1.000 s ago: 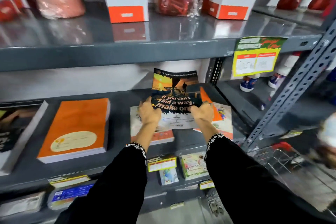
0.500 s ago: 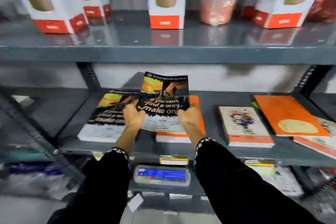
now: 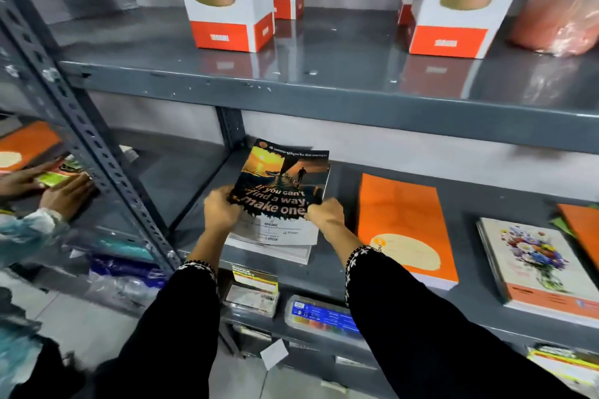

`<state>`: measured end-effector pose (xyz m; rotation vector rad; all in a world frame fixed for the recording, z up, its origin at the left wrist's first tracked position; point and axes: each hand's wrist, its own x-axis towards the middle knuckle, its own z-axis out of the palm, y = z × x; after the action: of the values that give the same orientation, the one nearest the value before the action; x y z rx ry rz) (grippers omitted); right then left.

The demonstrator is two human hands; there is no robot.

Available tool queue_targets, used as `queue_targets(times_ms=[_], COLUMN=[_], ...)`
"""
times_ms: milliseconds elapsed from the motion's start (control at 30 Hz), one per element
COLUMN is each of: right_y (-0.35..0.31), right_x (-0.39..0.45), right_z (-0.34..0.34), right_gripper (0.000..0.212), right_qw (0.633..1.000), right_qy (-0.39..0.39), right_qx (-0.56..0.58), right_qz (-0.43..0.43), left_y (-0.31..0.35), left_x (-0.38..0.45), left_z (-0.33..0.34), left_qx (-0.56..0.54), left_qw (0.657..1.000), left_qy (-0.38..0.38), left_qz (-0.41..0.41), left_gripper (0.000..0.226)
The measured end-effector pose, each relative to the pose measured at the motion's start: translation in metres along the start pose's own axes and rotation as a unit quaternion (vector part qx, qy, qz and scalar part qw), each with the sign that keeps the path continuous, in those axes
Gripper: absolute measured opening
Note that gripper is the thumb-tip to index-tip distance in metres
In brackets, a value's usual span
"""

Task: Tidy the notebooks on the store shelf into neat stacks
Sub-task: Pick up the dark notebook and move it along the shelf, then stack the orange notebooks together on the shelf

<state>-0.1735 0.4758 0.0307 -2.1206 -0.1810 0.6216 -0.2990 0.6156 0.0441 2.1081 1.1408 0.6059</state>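
Observation:
A sunset-cover notebook (image 3: 285, 178) reading "If you can't find a way, make one" is held tilted up over the left end of the grey middle shelf (image 3: 343, 272). My left hand (image 3: 222, 212) grips its lower left edge and my right hand (image 3: 325, 214) its lower right edge. Under it lies a stack of like notebooks (image 3: 275, 244), mostly hidden by the held one. To the right lie an orange notebook stack (image 3: 402, 223), a flower-cover stack (image 3: 538, 259) and another orange notebook (image 3: 583, 230) at the frame edge.
Another person's hands (image 3: 48, 188) handle notebooks on the neighbouring shelf at the left, beyond a slanted perforated upright (image 3: 90, 146). White-and-orange boxes (image 3: 227, 0) stand on the upper shelf. A crayon box (image 3: 321, 316) and price tags sit on the lower shelf.
My view and both hands have shifted left along the shelf with the sunset notebook; it now hangs over the matching stack at the shelf's left end instead of the orange one.

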Motion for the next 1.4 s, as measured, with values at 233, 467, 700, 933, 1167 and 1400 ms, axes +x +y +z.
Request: queue_targets(times_ms=[233,467,700,933,1167,1400], right_y=[0.003,0.014,0.054,0.144,0.252,0.320], right_x=[0.006,0.003,-0.002,-0.004,-0.016,-0.027], right_z=[-0.005,-0.021,-0.112,-0.269,-0.417,-0.501], right_gripper=[0.046,0.064,0.040,0.036,0.036,0.047], right_qw=[0.992,0.977,0.951,0.943,0.936,0.939], right_qy=[-0.048,0.000,0.147,0.245,0.284,0.269], right_qx=[-0.119,-0.187,-0.199,-0.184,-0.204,-0.198], right_qz=[-0.008,-0.099,-0.184,-0.127,-0.035,0.084], left_y=[-0.023,0.001,0.072,0.189,0.291,0.357], left_x=[0.010,-0.002,-0.053,-0.153,-0.257,-0.327], left_z=[0.011,0.029,0.099,0.218,0.327,0.389], left_qx=[0.055,0.166,0.095,0.064,0.029,0.078], left_qw=[0.994,0.985,0.990,0.977,0.958,0.936], left_qy=[-0.049,-0.005,0.013,-0.070,-0.166,-0.241], left_qz=[-0.083,-0.048,0.107,0.193,0.232,0.245], left_gripper=[0.041,0.035,0.042,0.037,0.039,0.033])
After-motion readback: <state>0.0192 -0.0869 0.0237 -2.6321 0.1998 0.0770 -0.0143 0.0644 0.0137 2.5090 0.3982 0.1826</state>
